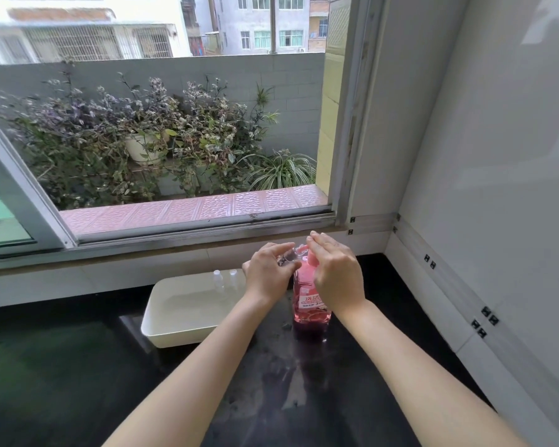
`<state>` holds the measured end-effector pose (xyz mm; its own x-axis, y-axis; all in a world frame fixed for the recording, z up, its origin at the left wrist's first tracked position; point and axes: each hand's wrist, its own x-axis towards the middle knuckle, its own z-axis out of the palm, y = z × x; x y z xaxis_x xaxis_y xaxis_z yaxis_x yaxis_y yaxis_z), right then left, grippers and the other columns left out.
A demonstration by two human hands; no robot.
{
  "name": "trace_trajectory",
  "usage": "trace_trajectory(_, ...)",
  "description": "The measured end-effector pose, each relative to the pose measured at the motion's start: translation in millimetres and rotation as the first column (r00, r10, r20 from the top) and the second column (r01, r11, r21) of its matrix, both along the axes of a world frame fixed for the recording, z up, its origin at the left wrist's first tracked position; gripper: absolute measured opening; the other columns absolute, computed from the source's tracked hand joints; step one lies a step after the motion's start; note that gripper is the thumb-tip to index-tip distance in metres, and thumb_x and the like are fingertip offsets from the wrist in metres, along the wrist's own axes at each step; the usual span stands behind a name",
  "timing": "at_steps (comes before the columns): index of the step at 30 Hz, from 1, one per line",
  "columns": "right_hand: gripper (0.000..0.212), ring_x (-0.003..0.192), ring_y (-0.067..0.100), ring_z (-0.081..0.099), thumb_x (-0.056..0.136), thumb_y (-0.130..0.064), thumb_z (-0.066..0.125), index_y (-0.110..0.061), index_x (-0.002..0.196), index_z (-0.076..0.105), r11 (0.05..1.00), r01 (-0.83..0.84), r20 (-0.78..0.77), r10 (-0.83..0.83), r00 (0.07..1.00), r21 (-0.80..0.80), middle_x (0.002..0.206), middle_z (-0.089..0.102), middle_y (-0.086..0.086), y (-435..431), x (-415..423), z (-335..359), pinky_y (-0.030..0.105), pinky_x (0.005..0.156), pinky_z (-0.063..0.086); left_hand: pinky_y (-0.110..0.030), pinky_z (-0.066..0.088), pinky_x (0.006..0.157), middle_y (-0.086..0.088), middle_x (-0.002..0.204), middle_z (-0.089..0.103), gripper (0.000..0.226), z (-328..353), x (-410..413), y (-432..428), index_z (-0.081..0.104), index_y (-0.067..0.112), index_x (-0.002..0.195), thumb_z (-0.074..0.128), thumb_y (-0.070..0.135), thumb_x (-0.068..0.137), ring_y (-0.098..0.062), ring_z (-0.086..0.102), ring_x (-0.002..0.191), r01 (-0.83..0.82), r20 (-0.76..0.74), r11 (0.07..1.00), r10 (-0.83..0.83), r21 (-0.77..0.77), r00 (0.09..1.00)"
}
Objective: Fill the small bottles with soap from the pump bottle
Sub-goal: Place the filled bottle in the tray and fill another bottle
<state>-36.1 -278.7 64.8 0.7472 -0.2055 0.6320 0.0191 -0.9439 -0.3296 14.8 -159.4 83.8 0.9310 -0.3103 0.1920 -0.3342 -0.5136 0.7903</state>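
Observation:
A pink pump bottle (307, 301) of soap stands upright on the dark counter. My right hand (334, 274) lies flat on its pump head, fingers stretched forward. My left hand (267, 274) grips a small clear bottle (289, 257) tilted against the pump's spout. Two more small clear bottles (225, 280) with white caps stand upright in the far part of a white tray (162, 321) to the left of the pump bottle.
The black counter (78, 366) runs along a sliding window's sill (191, 233); white tiled wall (497, 188) closes the right side. Potted plants stand outside on the balcony.

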Motion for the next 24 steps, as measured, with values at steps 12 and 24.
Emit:
trace_trajectory(12, 0.037, 0.107, 0.032, 0.063, 0.073, 0.004, 0.069, 0.005, 0.11, 0.064, 0.998, 0.021, -0.011, -0.022, 1.0, -0.064, 0.112, 0.066, 0.021, 0, 3, 5, 0.043, 0.096, 0.044, -0.046, 0.046, 0.097, 0.002, 0.11, 0.07, 0.039, 0, -3, 3, 0.067, 0.023, 0.113, 0.074, 0.031, 0.075, -0.016, 0.064, 0.096, -0.012, -0.061, 0.996, 0.006, -0.094, 0.998)
trace_trajectory(24, 0.035, 0.109, 0.029, 0.062, 0.077, 0.004, 0.065, 0.0, 0.112, 0.065, 1.0, 0.0, -0.006, 0.0, 1.0, 0.006, 0.114, 0.066, 0.016, -1, 0, 10, 0.041, 0.097, 0.044, -0.046, 0.046, 0.097, 0.002, 0.106, 0.073, 0.039, -5, -6, 5, 0.068, 0.023, 0.111, 0.076, 0.031, 0.074, -0.015, 0.067, 0.093, -0.043, -0.114, 0.989, 0.026, -0.143, 0.993)
